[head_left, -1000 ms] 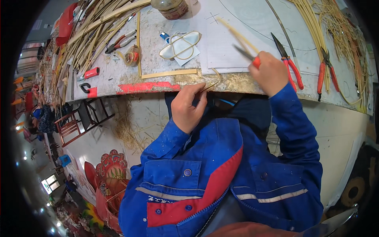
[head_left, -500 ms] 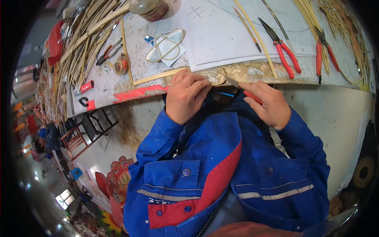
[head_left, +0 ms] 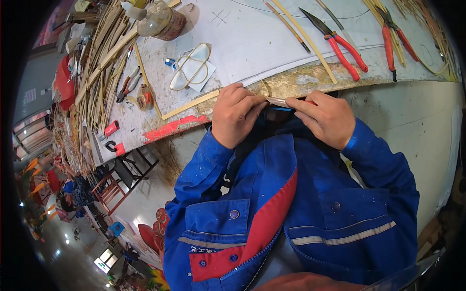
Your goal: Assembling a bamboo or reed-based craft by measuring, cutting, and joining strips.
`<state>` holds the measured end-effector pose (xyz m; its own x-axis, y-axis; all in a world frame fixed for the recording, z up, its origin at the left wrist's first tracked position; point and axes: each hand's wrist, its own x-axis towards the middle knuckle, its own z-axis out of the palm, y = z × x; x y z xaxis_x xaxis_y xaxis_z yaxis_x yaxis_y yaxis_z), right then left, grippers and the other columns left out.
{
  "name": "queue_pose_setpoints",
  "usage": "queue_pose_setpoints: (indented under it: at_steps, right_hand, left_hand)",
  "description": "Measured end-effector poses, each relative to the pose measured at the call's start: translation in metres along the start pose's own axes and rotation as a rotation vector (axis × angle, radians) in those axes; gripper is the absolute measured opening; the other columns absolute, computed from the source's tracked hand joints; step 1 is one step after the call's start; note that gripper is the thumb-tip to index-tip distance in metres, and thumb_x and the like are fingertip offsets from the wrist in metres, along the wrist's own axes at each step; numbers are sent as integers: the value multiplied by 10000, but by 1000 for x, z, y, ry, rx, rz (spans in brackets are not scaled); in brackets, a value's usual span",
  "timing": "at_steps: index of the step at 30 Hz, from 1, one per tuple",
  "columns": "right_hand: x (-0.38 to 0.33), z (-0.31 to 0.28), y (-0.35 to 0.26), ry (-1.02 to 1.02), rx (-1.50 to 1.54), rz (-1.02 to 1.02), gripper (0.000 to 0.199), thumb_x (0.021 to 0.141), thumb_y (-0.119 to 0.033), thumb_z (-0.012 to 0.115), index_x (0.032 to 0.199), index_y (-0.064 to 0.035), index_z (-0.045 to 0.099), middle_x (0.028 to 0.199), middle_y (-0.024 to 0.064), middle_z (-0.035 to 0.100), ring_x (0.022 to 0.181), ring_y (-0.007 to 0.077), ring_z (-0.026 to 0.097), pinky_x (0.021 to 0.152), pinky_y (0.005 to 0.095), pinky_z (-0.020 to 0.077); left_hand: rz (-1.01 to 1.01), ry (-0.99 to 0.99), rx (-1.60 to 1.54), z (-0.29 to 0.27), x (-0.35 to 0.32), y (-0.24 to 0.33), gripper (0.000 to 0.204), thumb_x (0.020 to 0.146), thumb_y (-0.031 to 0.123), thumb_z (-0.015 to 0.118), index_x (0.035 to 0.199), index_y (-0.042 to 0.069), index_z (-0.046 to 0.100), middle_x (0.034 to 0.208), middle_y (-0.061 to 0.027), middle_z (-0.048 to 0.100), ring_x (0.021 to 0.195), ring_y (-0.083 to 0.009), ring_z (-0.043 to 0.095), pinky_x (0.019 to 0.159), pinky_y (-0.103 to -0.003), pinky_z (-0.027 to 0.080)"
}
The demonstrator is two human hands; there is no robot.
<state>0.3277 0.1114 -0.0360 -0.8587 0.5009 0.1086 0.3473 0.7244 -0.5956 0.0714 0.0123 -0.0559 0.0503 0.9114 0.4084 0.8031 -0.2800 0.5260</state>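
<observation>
Centre frame: our left hand (head_left: 236, 114) pinches a thin bamboo strip (head_left: 263, 91); right hand (head_left: 324, 118) grips a knife (head_left: 281, 101) against it, at the workbench (head_left: 252, 43) edge

Left hand (head_left: 236, 114) and right hand (head_left: 324, 119) meet fingertip to fingertip, fingers pinched; blue-sleeved forearms angle inward.

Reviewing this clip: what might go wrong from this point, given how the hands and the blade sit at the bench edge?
1. The right hand holds a red-handled knife whose blade points at the left hand fingertips pinching a thin bamboo strip; a slip might cut them.
2. The work is at the table edge, over the lap, so a slip could bring the blade toward the body.
</observation>
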Motion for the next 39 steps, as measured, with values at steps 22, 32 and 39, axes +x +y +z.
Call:
queue_pose_setpoints:
  at_steps: [22, 32, 39]
  right_hand:
    - [41, -12, 13, 223, -158, 24, 456, 836, -164, 789, 1272, -86, 678, 909, 107, 655, 782, 320, 694, 678, 418, 567]
    - [86, -24, 35, -82, -395, -143, 184, 848, -178, 736, 969, -81, 637, 880, 130, 660, 794, 350, 719, 655, 467, 581]
    - [91, -18, 40, -15, -313, -110, 234, 820, -204, 779, 932, -71, 622, 886, 129, 655, 805, 351, 694, 684, 461, 562]
  left_hand:
    - [16, 1, 3, -12, -3, 16, 235, 815, 37, 805, 996, 49, 656, 1067, -99, 735, 982, -304, 693, 911, -416, 543]
    - [-56, 62, 27, -2, 3, 10, 201, 853, 26, 775, 1010, 32, 649, 1123, -141, 739, 999, -344, 704, 854, -416, 560]
    - [-152, 70, -39, -11, 3, 14, 192, 864, 41, 770, 1017, 35, 655, 1140, -130, 736, 983, -340, 706, 820, -407, 569]
